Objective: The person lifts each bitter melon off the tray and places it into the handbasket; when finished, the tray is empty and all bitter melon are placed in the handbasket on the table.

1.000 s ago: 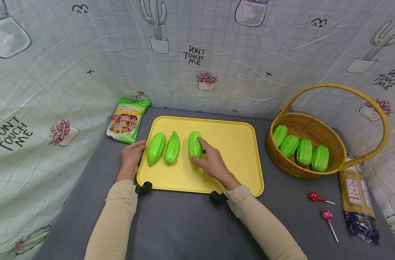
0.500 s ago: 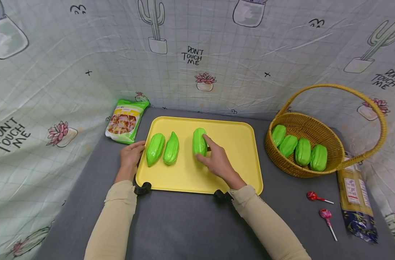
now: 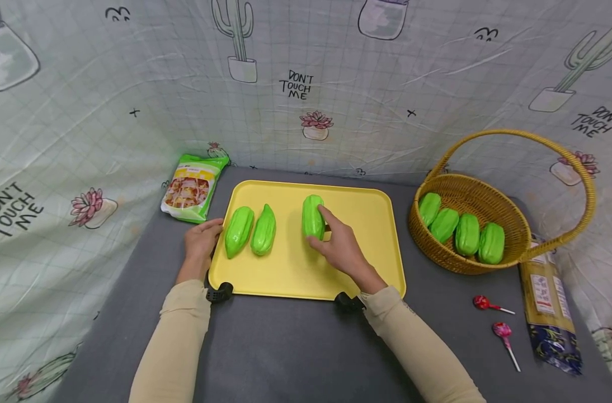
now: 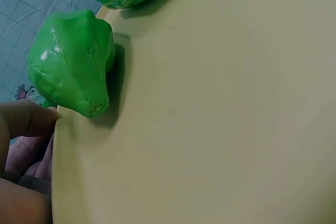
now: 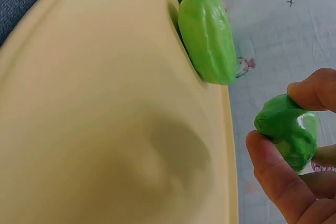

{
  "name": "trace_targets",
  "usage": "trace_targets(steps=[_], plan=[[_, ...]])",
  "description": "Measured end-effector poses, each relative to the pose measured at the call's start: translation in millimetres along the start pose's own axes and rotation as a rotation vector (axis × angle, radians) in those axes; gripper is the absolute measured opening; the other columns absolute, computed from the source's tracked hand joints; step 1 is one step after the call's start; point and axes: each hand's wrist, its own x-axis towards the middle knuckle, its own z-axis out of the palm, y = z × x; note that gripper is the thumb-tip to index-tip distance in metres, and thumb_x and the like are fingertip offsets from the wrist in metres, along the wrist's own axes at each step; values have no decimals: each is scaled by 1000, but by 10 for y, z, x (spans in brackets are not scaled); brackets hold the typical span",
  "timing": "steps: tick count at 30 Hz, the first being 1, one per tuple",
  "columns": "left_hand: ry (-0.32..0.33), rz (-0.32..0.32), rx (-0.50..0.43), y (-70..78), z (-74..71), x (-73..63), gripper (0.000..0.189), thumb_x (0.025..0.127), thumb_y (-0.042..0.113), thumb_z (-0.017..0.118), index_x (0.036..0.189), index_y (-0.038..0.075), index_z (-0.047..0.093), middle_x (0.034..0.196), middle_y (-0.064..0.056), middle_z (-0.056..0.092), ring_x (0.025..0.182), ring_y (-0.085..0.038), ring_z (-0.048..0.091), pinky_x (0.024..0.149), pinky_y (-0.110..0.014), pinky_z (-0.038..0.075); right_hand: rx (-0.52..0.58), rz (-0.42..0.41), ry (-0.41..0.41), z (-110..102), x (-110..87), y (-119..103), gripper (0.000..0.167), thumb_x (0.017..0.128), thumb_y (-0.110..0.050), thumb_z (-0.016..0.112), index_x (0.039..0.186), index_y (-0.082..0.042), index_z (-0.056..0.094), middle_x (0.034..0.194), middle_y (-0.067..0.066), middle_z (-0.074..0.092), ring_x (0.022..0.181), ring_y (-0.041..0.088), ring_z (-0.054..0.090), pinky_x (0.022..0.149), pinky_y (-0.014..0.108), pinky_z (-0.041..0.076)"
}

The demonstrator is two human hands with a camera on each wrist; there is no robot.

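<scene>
My right hand (image 3: 342,246) pinches a glossy, ridged green vegetable (image 3: 313,218) between thumb and fingers, just above a yellow tray (image 3: 361,268). In the right wrist view the held ridged vegetable (image 5: 294,129) is apart from the tray, whose surface carries a shadow. My left hand (image 3: 200,246) holds the tray's left rim; in the left wrist view a digit (image 4: 31,119) lies on the rim, with other fingers outside it. Two similar green vegetables, a thicker one (image 3: 239,232) and a slimmer, pointed one (image 3: 263,230), lie side by side on the tray's left part.
A wicker basket (image 3: 427,240) with a tall handle stands right of the tray, holding several blocky green vegetables (image 3: 467,235). Two lollipops (image 3: 481,302) and a long printed packet (image 3: 545,302) lie at the right. A green food bag (image 3: 191,187) leans at the back left.
My right hand has carried the green vegetable slightly rightward and toward the back, away from the other two. The left hand keeps its hold on the tray rim.
</scene>
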Motion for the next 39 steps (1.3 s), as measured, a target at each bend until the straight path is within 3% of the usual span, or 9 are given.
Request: trace_targets(steps=[16,27,39], plan=[[3,-1,-2,-15,6,29,36,102,15,59,137,11,67,147,-11,59,133,-22,59,111,-34,50,-7,-22,32,-203,-63,59,79,95,-22,73,161,-8,31,141,20,59,116,37,65,83,43,60],[-3,-1,1,-15,1,17,36,102,15,60,138,12,66,149,-10,58,130,-21,60,111,-34,50,-11,-13,55,-366,-128,53,81,95,-23,73,162,-9,29,140,23,58,119,40,64,75,39,60],[-3,0,7,-23,0,42,36,102,16,60,137,12,66,148,-10,59,128,-19,60,109,-33,51,-23,4,95,-496,-146,139,81,96,-26,72,162,-10,28,141,24,58,121,41,63,75,42,60]])
